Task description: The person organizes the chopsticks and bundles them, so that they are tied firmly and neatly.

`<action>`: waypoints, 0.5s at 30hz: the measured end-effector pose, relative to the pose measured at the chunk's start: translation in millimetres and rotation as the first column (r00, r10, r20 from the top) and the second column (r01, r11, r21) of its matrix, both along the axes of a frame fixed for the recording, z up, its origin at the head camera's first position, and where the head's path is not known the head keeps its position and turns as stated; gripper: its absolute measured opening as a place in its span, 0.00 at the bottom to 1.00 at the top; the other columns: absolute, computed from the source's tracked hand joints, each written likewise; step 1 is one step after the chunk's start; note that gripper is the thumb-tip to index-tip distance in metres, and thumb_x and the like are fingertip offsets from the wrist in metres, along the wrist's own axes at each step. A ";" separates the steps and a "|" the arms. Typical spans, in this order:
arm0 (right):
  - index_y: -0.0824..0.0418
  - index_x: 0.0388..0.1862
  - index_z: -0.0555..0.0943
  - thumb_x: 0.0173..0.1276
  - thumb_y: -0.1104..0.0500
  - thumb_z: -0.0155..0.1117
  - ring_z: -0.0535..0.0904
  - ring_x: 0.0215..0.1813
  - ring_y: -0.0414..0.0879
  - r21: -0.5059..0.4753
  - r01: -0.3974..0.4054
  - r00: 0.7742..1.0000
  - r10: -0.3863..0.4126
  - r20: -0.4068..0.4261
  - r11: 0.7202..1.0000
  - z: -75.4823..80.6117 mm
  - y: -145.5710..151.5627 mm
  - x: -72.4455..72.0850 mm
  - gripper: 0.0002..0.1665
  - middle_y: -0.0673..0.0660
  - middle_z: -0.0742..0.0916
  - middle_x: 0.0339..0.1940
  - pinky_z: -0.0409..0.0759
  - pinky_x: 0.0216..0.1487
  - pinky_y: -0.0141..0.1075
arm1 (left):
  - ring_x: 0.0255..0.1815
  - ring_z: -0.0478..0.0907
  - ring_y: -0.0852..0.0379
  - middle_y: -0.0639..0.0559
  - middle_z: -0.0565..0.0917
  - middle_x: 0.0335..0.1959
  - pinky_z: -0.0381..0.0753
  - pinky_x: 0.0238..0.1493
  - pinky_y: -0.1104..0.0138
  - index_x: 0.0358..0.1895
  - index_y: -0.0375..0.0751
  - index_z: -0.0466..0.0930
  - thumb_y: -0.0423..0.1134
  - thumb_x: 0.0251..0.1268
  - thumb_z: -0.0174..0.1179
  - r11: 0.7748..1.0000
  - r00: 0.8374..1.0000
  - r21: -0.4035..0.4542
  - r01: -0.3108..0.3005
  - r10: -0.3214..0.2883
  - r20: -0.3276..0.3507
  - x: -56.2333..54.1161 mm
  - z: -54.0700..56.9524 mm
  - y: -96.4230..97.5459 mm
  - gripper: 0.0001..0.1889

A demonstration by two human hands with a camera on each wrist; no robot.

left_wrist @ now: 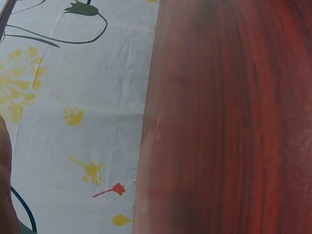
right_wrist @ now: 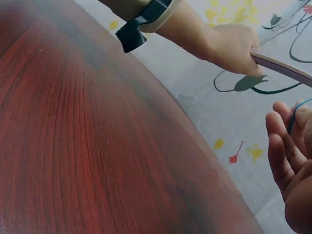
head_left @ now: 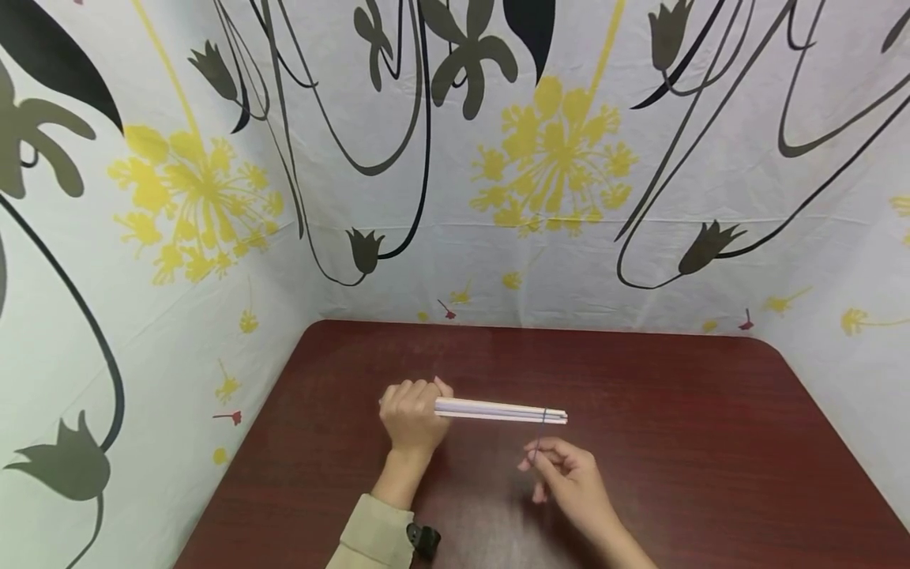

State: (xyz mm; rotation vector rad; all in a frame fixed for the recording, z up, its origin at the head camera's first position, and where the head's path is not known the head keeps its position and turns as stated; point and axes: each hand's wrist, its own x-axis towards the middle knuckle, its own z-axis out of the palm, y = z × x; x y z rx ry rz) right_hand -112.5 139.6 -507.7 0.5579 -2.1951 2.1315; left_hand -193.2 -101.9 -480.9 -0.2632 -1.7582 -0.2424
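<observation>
My left hand [head_left: 414, 417] grips one end of a bundle of slim, pale sticks [head_left: 490, 410], held nearly level above the table. Around the bundle's right end runs a thin blue elastic-looking band [head_left: 539, 438], stretched down toward me. The fingertips of my right hand [head_left: 574, 478] pinch the band's lower end, a little below the sticks. In the right wrist view the band [right_wrist: 292, 120] crosses the fingers, and the left hand [right_wrist: 233, 48] holds the sticks [right_wrist: 282, 68] beyond. Only a sliver of the left hand [left_wrist: 5, 180] appears in the left wrist view.
A dark red wood-grain table [head_left: 675, 427] lies beneath both hands, with rounded far corners. White cloth [head_left: 441, 213] with printed flowers hangs behind it and at the sides. A black strap-like device [head_left: 424, 540] sits at the left wrist beside a beige sleeve [head_left: 377, 531].
</observation>
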 end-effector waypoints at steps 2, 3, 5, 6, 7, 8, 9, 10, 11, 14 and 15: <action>0.69 0.42 0.82 0.70 0.73 0.60 0.79 0.15 0.39 0.027 0.001 0.996 0.002 -0.093 1.000 -0.7 -1.2 -0.1 0.06 0.66 0.88 0.30 0.80 0.17 0.37 | 0.08 0.57 0.55 0.56 0.60 0.06 0.59 0.14 0.62 0.07 0.47 0.60 0.34 0.46 0.59 1.000 1.000 0.006 -0.015 0.015 0.026 -0.7 1.2 0.5 0.19; 0.67 0.42 0.82 0.69 0.75 0.60 0.79 0.15 0.38 0.047 0.000 0.986 0.008 -0.168 0.999 -0.5 -2.2 -0.1 0.07 0.65 0.88 0.30 0.79 0.16 0.36 | 0.07 0.57 0.55 0.56 0.60 0.06 0.59 0.14 0.62 0.07 0.47 0.60 0.34 0.47 0.59 1.000 0.999 0.009 -0.020 0.020 0.036 -1.1 1.7 0.9 0.19; 0.65 0.40 0.83 0.65 0.77 0.62 0.79 0.17 0.38 0.097 0.003 0.943 0.029 -0.331 0.995 0.3 -4.5 -0.3 0.11 0.61 0.89 0.31 0.79 0.18 0.31 | 0.07 0.58 0.55 0.56 0.60 0.06 0.59 0.14 0.62 0.06 0.47 0.60 0.34 0.48 0.58 0.999 0.998 0.014 -0.031 0.030 0.057 -1.5 2.1 2.0 0.20; 0.64 0.40 0.84 0.64 0.77 0.63 0.80 0.18 0.38 0.129 0.017 0.907 0.039 -0.419 0.992 0.9 -5.6 -0.6 0.12 0.60 0.90 0.32 0.78 0.19 0.29 | 0.07 0.58 0.55 0.56 0.60 0.06 0.60 0.14 0.62 0.06 0.48 0.60 0.35 0.49 0.57 0.999 0.997 0.015 -0.035 0.034 0.068 -1.5 2.3 2.6 0.20; 0.63 0.42 0.84 0.64 0.76 0.64 0.81 0.20 0.38 0.154 0.036 0.866 0.046 -0.497 0.987 1.6 -6.6 -0.7 0.12 0.58 0.90 0.32 0.78 0.21 0.26 | 0.07 0.58 0.54 0.57 0.60 0.06 0.60 0.14 0.62 0.06 0.48 0.60 0.35 0.50 0.57 0.999 0.996 0.016 -0.037 0.036 0.077 -1.5 2.3 3.2 0.20; 0.64 0.44 0.85 0.65 0.74 0.65 0.81 0.21 0.38 0.179 0.062 0.821 0.052 -0.568 0.982 2.5 -7.4 -0.9 0.11 0.56 0.89 0.32 0.78 0.23 0.24 | 0.07 0.59 0.54 0.57 0.60 0.06 0.60 0.14 0.62 0.06 0.48 0.60 0.35 0.50 0.56 0.999 0.996 0.018 -0.038 0.036 0.082 -1.5 2.2 3.8 0.20; 0.64 0.48 0.85 0.67 0.70 0.65 0.82 0.23 0.37 0.204 0.082 0.783 0.064 -0.619 0.975 3.8 -8.1 -0.6 0.11 0.56 0.89 0.33 0.77 0.24 0.22 | 0.07 0.59 0.54 0.57 0.60 0.06 0.60 0.14 0.62 0.06 0.48 0.60 0.35 0.51 0.56 0.999 0.996 0.020 -0.037 0.035 0.087 -1.3 2.0 4.3 0.20; 0.65 0.52 0.84 0.70 0.66 0.64 0.82 0.25 0.37 0.227 0.108 0.746 0.072 -0.662 0.968 4.9 -8.6 0.0 0.13 0.55 0.89 0.33 0.77 0.26 0.21 | 0.07 0.59 0.54 0.57 0.60 0.06 0.60 0.14 0.62 0.06 0.48 0.60 0.35 0.51 0.56 0.999 0.995 0.022 -0.035 0.033 0.091 -1.2 1.9 4.7 0.20; 0.67 0.59 0.81 0.72 0.62 0.63 0.82 0.26 0.37 0.244 0.126 0.716 0.082 -0.693 0.962 6.0 -9.3 1.2 0.18 0.55 0.89 0.33 0.77 0.28 0.20 | 0.07 0.59 0.54 0.57 0.60 0.06 0.60 0.14 0.62 0.06 0.48 0.60 0.35 0.51 0.56 0.999 0.995 0.024 -0.033 0.030 0.094 -1.0 1.9 5.1 0.20; 0.69 0.76 0.63 0.76 0.54 0.57 0.80 0.28 0.35 0.276 0.131 0.699 0.109 -0.707 0.952 5.0 -11.3 5.7 0.36 0.57 0.88 0.36 0.76 0.30 0.19 | 0.07 0.57 0.55 0.57 0.59 0.05 0.59 0.14 0.62 0.06 0.48 0.60 0.34 0.50 0.57 0.999 0.996 0.024 -0.022 0.020 0.093 -0.6 1.1 5.7 0.20; 0.68 0.79 0.56 0.77 0.53 0.55 0.80 0.28 0.36 0.270 0.118 0.701 0.113 -0.705 0.955 2.8 -12.2 6.8 0.39 0.59 0.88 0.37 0.76 0.30 0.19 | 0.07 0.57 0.55 0.57 0.59 0.05 0.58 0.13 0.63 0.06 0.48 0.60 0.34 0.50 0.57 1.000 0.996 0.024 -0.018 0.016 0.093 -0.5 0.7 5.8 0.20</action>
